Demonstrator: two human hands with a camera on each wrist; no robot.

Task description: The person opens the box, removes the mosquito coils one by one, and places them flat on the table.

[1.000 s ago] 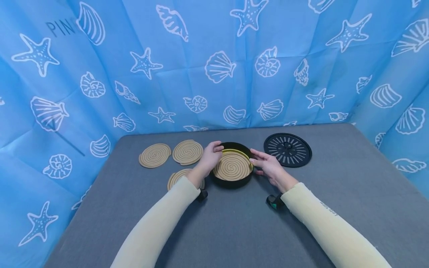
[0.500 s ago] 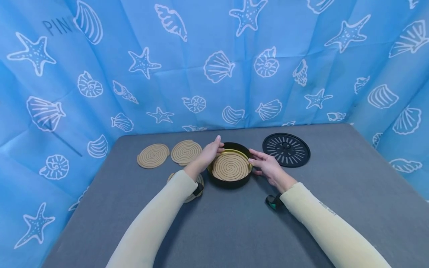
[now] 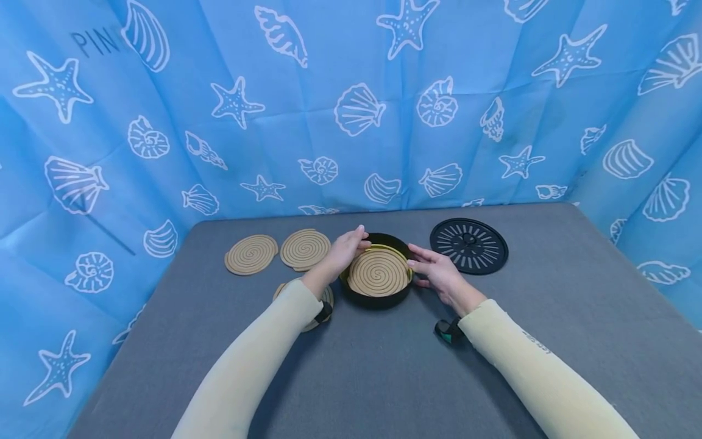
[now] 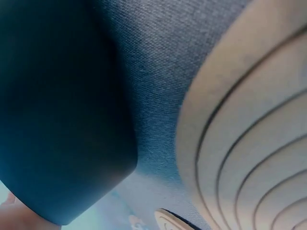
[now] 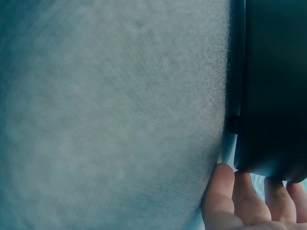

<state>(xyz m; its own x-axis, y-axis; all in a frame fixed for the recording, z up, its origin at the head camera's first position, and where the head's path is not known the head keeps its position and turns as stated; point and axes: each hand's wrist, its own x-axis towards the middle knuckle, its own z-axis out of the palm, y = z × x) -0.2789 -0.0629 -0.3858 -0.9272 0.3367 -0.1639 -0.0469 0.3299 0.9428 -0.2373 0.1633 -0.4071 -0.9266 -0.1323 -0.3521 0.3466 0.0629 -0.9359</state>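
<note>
A round black mosquito coil tin [image 3: 378, 302] with a gold-coloured inner edge stands near the middle of the table. Inside it lies a tan spiral mosquito coil [image 3: 378, 273]. My left hand [image 3: 342, 250] is at the tin's far left rim, fingers extended and slightly bent. At the opposite side, my right hand [image 3: 439, 271] holds the tin, its thumb by the rim and fingers along the outer wall. The right wrist view shows those fingertips [image 5: 223, 178] against the dark wall. More coils lie left of the tin, one [image 4: 249, 139] partly under my left wrist.
Two tan coils, one [image 3: 251, 255] further left and another [image 3: 304, 250] closer, lie flat towards the back. A black slotted lid [image 3: 469, 246] with a central knob rests right of the tin. Behind the grey table [image 3: 384, 378] hangs a blue shell-print curtain [image 3: 307, 122].
My left hand has drawn back left from the tin's inside to its rim, and its fingers have since bent slightly. The right hand, tin and coils hold their places.
</note>
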